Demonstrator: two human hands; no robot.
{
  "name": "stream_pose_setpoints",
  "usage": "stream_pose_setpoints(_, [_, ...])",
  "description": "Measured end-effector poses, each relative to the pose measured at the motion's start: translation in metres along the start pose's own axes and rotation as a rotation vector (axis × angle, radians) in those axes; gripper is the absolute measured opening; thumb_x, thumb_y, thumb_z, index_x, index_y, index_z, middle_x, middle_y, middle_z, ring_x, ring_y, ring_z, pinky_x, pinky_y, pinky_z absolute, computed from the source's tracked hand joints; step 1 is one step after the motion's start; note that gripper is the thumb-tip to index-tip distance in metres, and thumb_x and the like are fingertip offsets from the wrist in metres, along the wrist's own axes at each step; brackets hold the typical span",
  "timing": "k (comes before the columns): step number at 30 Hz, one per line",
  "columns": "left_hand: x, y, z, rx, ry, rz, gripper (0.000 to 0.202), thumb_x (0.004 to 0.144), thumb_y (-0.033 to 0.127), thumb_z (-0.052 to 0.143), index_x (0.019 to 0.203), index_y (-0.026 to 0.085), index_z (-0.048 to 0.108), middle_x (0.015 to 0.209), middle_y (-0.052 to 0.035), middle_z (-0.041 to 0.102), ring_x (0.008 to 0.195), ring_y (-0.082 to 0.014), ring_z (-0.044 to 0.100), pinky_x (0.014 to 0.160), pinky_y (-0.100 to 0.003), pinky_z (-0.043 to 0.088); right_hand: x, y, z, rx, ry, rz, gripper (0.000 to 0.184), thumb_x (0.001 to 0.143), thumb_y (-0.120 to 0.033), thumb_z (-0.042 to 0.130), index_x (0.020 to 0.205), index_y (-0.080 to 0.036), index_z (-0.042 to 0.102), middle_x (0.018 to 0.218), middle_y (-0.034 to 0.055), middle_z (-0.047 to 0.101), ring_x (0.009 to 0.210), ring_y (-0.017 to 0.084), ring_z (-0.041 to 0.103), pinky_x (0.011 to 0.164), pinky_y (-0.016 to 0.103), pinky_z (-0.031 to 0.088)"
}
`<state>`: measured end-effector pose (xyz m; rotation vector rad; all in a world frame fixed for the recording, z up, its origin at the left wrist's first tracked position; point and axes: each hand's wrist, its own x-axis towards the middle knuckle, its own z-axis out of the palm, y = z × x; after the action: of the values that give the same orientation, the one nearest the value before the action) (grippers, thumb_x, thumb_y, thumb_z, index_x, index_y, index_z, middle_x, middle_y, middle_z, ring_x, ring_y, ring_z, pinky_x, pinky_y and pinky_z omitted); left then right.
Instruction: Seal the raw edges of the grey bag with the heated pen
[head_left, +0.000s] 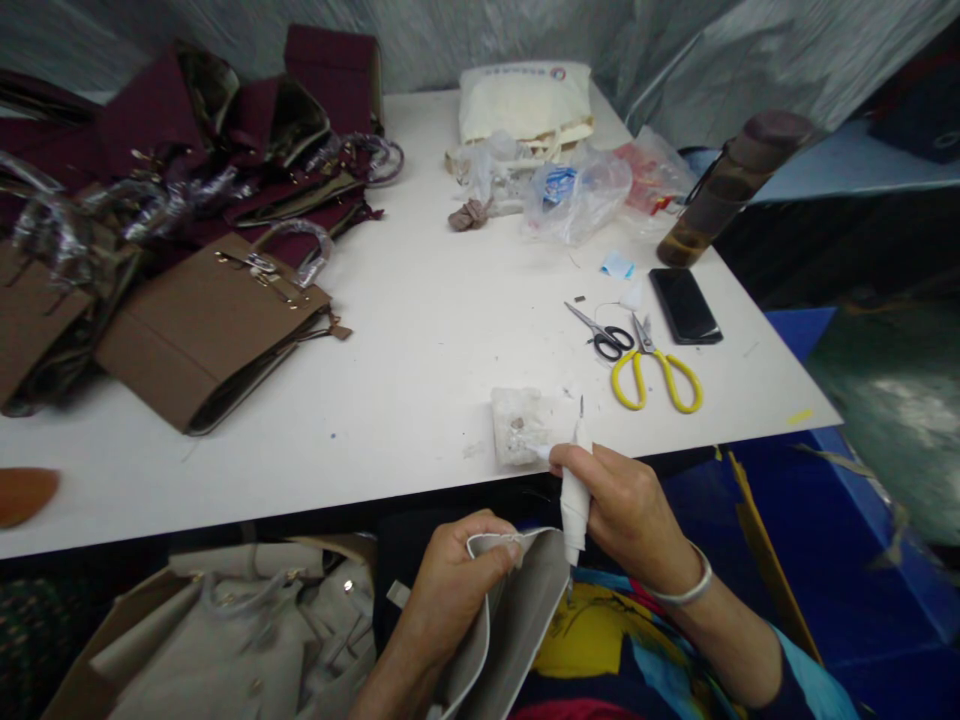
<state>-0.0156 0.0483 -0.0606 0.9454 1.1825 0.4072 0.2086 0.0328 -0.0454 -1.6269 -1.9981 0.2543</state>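
My left hand (469, 575) is closed on the rim of a light grey handbag (521, 625), thumb inside the opening and fingers outside. The bag hangs mouth-up in front of my lap, below the table edge. In my right hand (630, 505) is an awl-like tool (576, 505) with a white wrapped handle. A thin metal point sticks up from its top, and its lower end is beside the bag's right edge; I cannot tell whether they touch. Just beyond the right hand, a whitish, stained block (517, 425) lies at the table's front edge.
Yellow-handled scissors (656, 370), black-handled scissors (604, 332) and a phone (684, 305) lie on the right of the table (420, 330). A dark bottle (731, 185) and plastic bags (577, 195) are behind. Brown (202, 330) and maroon handbags (161, 110) crowd the left. Grey handbags (217, 640) fill a box below.
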Motion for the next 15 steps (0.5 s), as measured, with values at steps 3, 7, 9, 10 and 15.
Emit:
stream_pose_setpoints(3, [-0.0002, -0.0001, -0.0001, 0.01, -0.003, 0.003, 0.021, 0.074, 0.035, 0.073, 0.075, 0.014, 0.072, 0.069, 0.0007, 0.056, 0.066, -0.0141, 0.046, 0.065, -0.028, 0.034, -0.0003, -0.0002, 0.0009, -0.003, 0.015, 0.004, 0.023, 0.099, -0.008, 0.052, 0.112, -0.017, 0.068, 0.079, 0.0048, 0.064, 0.069, 0.02, 0.065, 0.064, 0.03, 0.046])
stream_pose_setpoints(7, [-0.0007, 0.0012, 0.0002, 0.019, 0.0, -0.005, 0.021, 0.073, 0.035, 0.073, 0.075, 0.014, 0.072, 0.068, 0.0007, 0.055, 0.066, -0.0143, 0.046, 0.065, -0.028, 0.034, -0.0007, -0.0016, 0.002, -0.015, 0.022, 0.005, 0.022, 0.099, -0.009, 0.052, 0.112, -0.017, 0.069, 0.077, 0.0045, 0.064, 0.068, 0.019, 0.064, 0.063, 0.03, 0.046])
stream_pose_setpoints(9, [-0.0003, 0.0017, 0.0004, 0.022, 0.004, -0.003, 0.021, 0.073, 0.035, 0.073, 0.074, 0.014, 0.072, 0.068, 0.0005, 0.056, 0.066, -0.0144, 0.046, 0.065, -0.028, 0.034, -0.0009, -0.0023, 0.0025, -0.021, 0.028, 0.003, 0.023, 0.099, -0.008, 0.052, 0.111, -0.017, 0.07, 0.077, 0.0047, 0.065, 0.068, 0.019, 0.065, 0.063, 0.029, 0.046])
stream_pose_setpoints(10, [0.0, 0.0017, 0.0006, 0.025, 0.005, -0.002, 0.021, 0.073, 0.035, 0.073, 0.074, 0.014, 0.073, 0.069, 0.0004, 0.056, 0.066, -0.0144, 0.046, 0.065, -0.028, 0.034, -0.0009, -0.0025, 0.0027, -0.023, 0.033, 0.0, 0.024, 0.098, -0.007, 0.052, 0.111, -0.017, 0.07, 0.077, 0.005, 0.065, 0.068, 0.019, 0.065, 0.063, 0.029, 0.046])
stream_pose_setpoints(15, [0.0006, 0.0014, 0.0016, 0.037, 0.005, 0.0, 0.023, 0.072, 0.036, 0.073, 0.074, 0.014, 0.074, 0.068, -0.0002, 0.057, 0.066, -0.0148, 0.046, 0.064, -0.028, 0.035, -0.0009, -0.0024, 0.0023, -0.031, 0.038, -0.014, 0.026, 0.096, -0.004, 0.051, 0.11, -0.016, 0.07, 0.078, 0.0055, 0.066, 0.069, 0.019, 0.066, 0.063, 0.029, 0.046])
